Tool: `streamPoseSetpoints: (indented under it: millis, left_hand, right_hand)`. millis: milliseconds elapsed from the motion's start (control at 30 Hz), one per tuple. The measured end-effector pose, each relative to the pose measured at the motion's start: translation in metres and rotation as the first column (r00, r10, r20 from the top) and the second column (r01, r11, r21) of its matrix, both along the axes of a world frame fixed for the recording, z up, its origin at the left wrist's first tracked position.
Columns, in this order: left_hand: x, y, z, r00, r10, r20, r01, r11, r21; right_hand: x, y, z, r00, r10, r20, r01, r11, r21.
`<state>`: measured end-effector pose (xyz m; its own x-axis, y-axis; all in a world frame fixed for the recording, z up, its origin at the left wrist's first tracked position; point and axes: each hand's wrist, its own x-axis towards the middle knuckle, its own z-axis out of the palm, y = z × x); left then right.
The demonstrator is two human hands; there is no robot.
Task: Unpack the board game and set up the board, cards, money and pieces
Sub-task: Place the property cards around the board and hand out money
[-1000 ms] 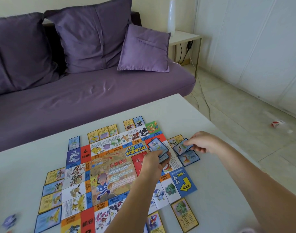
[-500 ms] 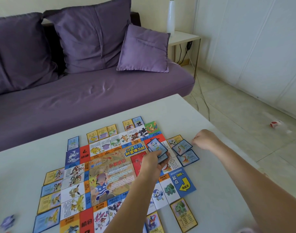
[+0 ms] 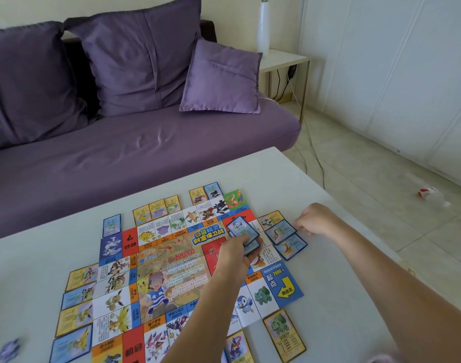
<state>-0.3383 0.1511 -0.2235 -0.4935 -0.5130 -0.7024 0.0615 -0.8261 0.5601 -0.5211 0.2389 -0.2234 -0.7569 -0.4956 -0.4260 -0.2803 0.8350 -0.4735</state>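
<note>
- A yellow card [image 3: 283,335] with a green creature lies flat on the tabletop [image 3: 350,289], just beside the board's near-right corner. The right forearm passes close above it, and a low sweep could drag it askew.
- The board [image 3: 171,273] lies open and flat, with cards set along its left, near and far edges.
- The left grip [image 3: 234,254] hovers over the board's right half, pinching a small stack of cards [image 3: 241,229]. The top card is fanned off the rest, so a loose pinch could spill them across the printed squares.
- The right grip [image 3: 317,220] rests past the board's right edge, fingers pressed together into a curl and holding nothing I can see. Its fingertips sit just beside a blue card [image 3: 280,231]; I cannot tell whether they touch.
- That card lies crooked and crowds a second blue card [image 3: 289,246], so a nudge could shift both.
- A far row of cards [image 3: 156,209] borders the board, with the purple sofa [image 3: 119,158] beyond.
</note>
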Motion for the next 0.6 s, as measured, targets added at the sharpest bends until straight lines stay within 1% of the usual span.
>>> streamPoseSetpoints:
  millis: [300, 467, 600]
  left_hand:
    - [0.0, 0.0, -0.002, 1.0, -0.004, 0.007, 0.005, 1.0, -0.018]
    - [-0.001, -0.001, -0.004, 1.0, -0.006, 0.0, 0.006, 1.0, -0.027]
    - [-0.005, 0.003, 0.003, 0.996, -0.056, -0.066, 0.052, 0.997, -0.054]
  right_hand:
    - [0.002, 0.003, 0.003, 0.999, 0.027, -0.024, -0.027, 1.0, 0.007]
    - [0.002, 0.006, 0.01, 0.994, 0.105, -0.005, -0.104, 0.988, 0.115]
    - [0.002, 0.006, 0.011, 0.991, 0.13, 0.013, -0.131, 0.978, 0.163]
